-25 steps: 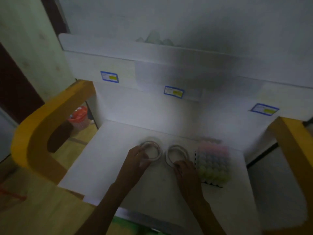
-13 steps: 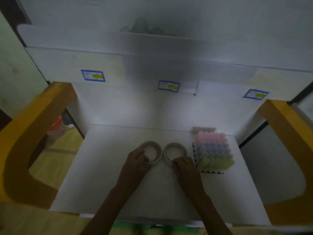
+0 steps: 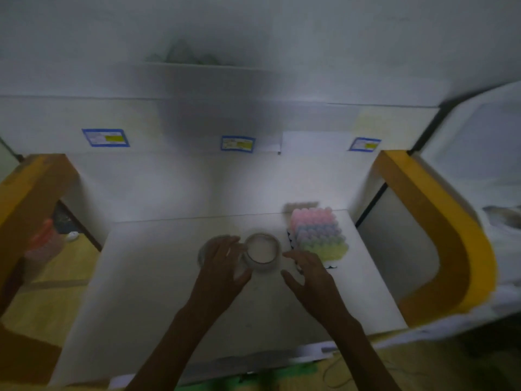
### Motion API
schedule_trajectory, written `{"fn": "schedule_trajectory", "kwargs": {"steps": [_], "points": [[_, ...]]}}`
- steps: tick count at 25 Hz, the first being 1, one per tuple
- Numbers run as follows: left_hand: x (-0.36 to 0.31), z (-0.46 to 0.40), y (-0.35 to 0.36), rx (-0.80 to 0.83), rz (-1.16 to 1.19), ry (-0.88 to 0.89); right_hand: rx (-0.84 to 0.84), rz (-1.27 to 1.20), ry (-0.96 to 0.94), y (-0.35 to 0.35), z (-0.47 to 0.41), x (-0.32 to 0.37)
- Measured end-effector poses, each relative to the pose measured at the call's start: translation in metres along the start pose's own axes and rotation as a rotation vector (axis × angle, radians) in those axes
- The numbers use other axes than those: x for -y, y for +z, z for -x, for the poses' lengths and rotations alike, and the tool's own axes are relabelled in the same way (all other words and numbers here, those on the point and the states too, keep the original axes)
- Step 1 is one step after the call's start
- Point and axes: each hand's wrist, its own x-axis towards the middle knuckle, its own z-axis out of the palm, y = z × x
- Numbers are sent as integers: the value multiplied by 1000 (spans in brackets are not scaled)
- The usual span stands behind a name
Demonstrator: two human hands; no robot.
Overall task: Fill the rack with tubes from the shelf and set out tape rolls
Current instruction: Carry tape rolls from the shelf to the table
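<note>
Head view, dim and motion-blurred. Two tape rolls sit side by side at centre frame on the white bench (image 3: 146, 277): right tape roll (image 3: 262, 251) fully visible, pale ring; left tape roll (image 3: 203, 251) mostly covered by the left hand (image 3: 225, 261). Left hand lies over that roll, fingers spread and fairly straight, fingertips reaching the edge of the right roll; no clear grip on either. Right hand (image 3: 308, 270) hovers just right of the right roll, fingers loosely spread, thumb out, holding nothing; contact with the roll can't be told from the blur. Rack (image 3: 317, 238) stands right of centre, just beside the right hand, full of tubes with caps in colour bands: pink at the back, blue in the middle, yellow-green at the front. Shelf (image 3: 197, 80) runs across the upper frame, with three blue-edged labels (image 3: 105, 137) on the face below it. Yellow frame posts (image 3: 439, 221) at left and right edges
</note>
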Motion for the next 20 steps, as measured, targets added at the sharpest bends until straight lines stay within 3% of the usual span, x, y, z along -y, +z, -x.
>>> {"fn": "schedule_trajectory", "kwargs": {"steps": [6,20], "points": [[-92,-16,37,88,78,222,-101,88,146,-89,65,-37],[-383,24,182,274,245,437,-289,165,457,-306,300,-148]]}}
